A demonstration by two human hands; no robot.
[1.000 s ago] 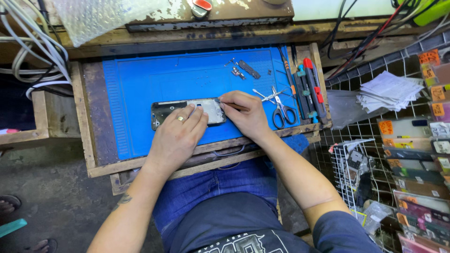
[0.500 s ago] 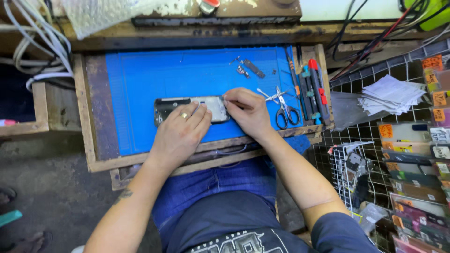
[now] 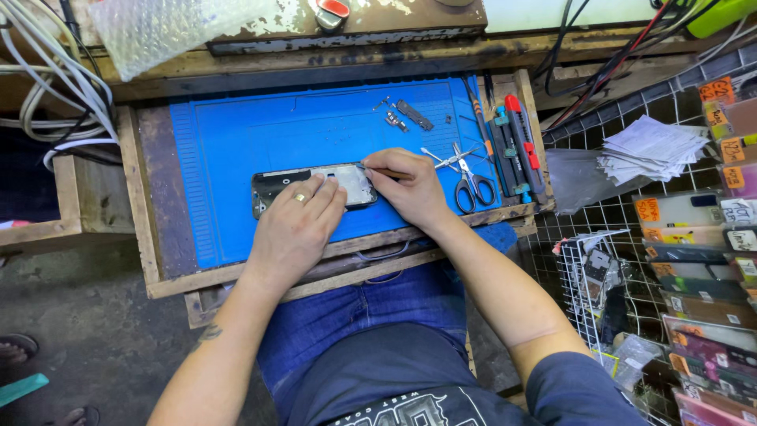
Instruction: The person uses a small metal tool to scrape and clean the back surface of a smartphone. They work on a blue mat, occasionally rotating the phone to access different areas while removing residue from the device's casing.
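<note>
From the head view, an opened phone (image 3: 314,189) lies lengthwise on the blue mat (image 3: 236,142) that covers the wooden counter (image 3: 150,237), near its front edge. The left hand (image 3: 296,229) presses flat on the phone's middle, fingers spread, steadying rather than clasping it. The right hand (image 3: 410,189) is pinched around a thin tool (image 3: 377,168), whose tip meets the phone's right end. Judging by the small removed parts (image 3: 402,114) lying apart at the mat's far side, the opening-up looks already done and inner work is under way; nothing shows reassembly begun. Scissors (image 3: 471,183) and tweezers (image 3: 441,158) rest just right of the hand.
</note>
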